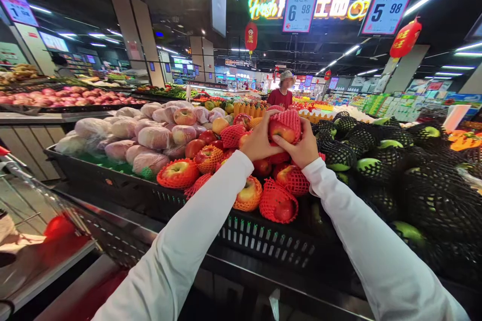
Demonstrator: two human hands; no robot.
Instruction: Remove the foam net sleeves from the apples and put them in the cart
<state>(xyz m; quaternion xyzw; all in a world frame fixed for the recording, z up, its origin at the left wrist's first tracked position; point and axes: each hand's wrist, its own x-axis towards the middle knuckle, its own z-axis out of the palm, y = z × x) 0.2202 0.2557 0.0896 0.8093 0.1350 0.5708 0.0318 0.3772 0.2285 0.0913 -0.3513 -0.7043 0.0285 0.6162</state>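
Both hands hold one red apple (283,130), partly wrapped in a pink foam net (290,119), above the pile. My left hand (259,140) is closed round its left side, and my right hand (303,143) grips its right side with the thumb across the front. The fingertips behind the apple are hidden. Below lie several red apples in red and orange foam nets, among them a netted apple (279,200) right under the hands and another netted apple (178,173) further left.
Bagged apples (150,135) fill the left of the black crate (263,241). Green fruit in black nets (376,160) is heaped on the right. A shopping cart (30,200) stands at the left edge. A person in a red top (279,98) is beyond the display.
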